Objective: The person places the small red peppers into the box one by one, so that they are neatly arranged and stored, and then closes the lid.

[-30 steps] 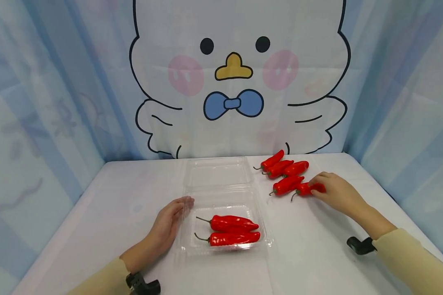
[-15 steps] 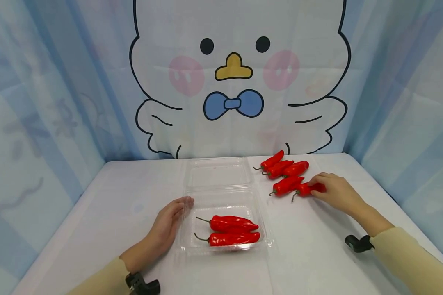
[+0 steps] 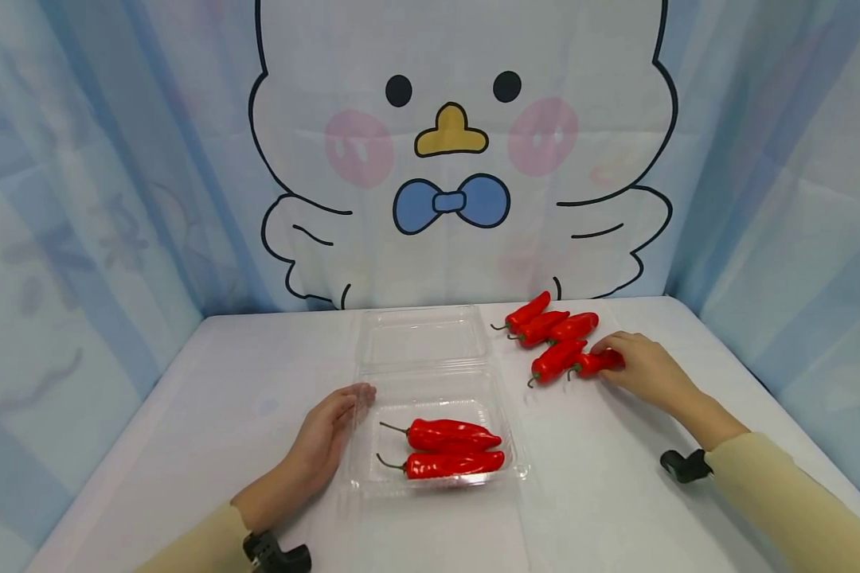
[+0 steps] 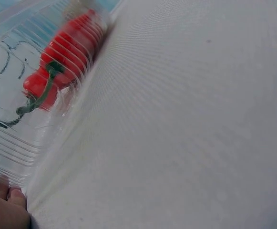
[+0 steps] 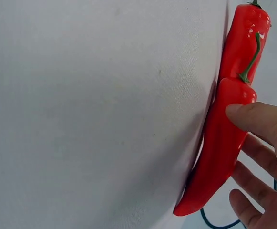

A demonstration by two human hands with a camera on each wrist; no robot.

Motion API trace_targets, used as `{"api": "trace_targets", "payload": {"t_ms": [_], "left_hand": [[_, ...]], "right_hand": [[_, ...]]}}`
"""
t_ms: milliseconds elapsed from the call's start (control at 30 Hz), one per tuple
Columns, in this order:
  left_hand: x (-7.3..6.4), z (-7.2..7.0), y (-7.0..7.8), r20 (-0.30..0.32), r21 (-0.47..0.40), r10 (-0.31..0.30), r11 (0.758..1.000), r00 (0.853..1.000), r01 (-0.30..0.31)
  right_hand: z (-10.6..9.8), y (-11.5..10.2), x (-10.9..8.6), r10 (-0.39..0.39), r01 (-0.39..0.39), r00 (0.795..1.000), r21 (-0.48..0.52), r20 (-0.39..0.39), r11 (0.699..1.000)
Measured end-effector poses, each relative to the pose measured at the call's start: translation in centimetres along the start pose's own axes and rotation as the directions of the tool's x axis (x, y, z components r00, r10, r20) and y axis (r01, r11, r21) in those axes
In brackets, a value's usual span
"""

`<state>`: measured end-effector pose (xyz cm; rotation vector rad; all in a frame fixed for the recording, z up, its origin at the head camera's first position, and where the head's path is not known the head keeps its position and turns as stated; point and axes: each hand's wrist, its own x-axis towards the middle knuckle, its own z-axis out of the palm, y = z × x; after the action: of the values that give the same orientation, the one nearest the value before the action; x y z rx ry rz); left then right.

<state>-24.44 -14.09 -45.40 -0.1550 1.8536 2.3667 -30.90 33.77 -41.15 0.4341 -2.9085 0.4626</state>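
Note:
My right hand [image 3: 641, 366] pinches a red chili pepper [image 3: 595, 364] at the right of the table. In the right wrist view the thumb lies on that pepper's near side, with fingers behind it. Its stem end meets another red pepper [image 5: 245, 43]. My left hand [image 3: 322, 442] rests with extended fingers against the left wall of a clear plastic clamshell box [image 3: 505, 406]. In the left wrist view its fingertips [image 4: 16, 195] show at the box's corner. Inside the box lie two red peppers, a rear one [image 3: 451, 434] and a front one [image 3: 455, 465], stems to the left.
Several more red peppers [image 3: 537, 328] lie grouped behind and left of my right hand. The box's lid [image 3: 423, 334] lies folded back flat toward the rear. A printed curtain [image 3: 451, 263] stands behind the white table [image 3: 208, 414], with blue curtains at both sides.
My right hand has shifted slightly left with its pepper. The neighbouring pepper has turned a little, its stem end coming nearer. The left hand and the box have stayed put.

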Motion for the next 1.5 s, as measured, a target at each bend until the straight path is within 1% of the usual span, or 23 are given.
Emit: {"api": "trace_targets", "payload": {"t_ms": [233,533,767,1000,1167,1267,1500], "left_hand": [[-0.08,0.02,0.10,-0.001,-0.007,-0.009,1.000,1.000,0.009],[-0.03,-0.04,0.11,0.005,-0.010,-0.014,1.000,1.000,0.014],[0.03,-0.04,0.20,0.005,-0.013,-0.017,1.000,1.000,0.017],[0.05,0.06,0.20,0.005,-0.009,-0.018,1.000,1.000,0.018],[0.21,0.20,0.22,0.019,-0.018,-0.020,1.000,1.000,0.020],[0.22,0.17,0.27,0.018,-0.021,-0.019,1.000,1.000,0.020],[0.07,-0.04,0.27,0.013,-0.012,-0.017,1.000,1.000,0.018]], "right_hand": [[-0.08,0.01,0.28,-0.003,0.002,1.000,0.004,0.023,1.000],[-0.28,-0.04,0.26,0.001,-0.004,0.998,0.044,0.056,0.999],[-0.44,0.01,0.35,-0.019,0.016,0.998,0.052,0.066,0.999],[-0.26,0.29,0.12,-0.010,0.000,0.995,0.108,0.095,0.994],[-0.11,0.40,-0.15,-0.004,-0.005,0.994,0.082,0.113,0.997],[-0.09,0.16,-0.14,-0.013,0.005,0.994,0.073,0.106,0.997],[-0.05,-0.31,0.05,-0.035,0.024,0.993,0.096,0.114,0.995]]}}
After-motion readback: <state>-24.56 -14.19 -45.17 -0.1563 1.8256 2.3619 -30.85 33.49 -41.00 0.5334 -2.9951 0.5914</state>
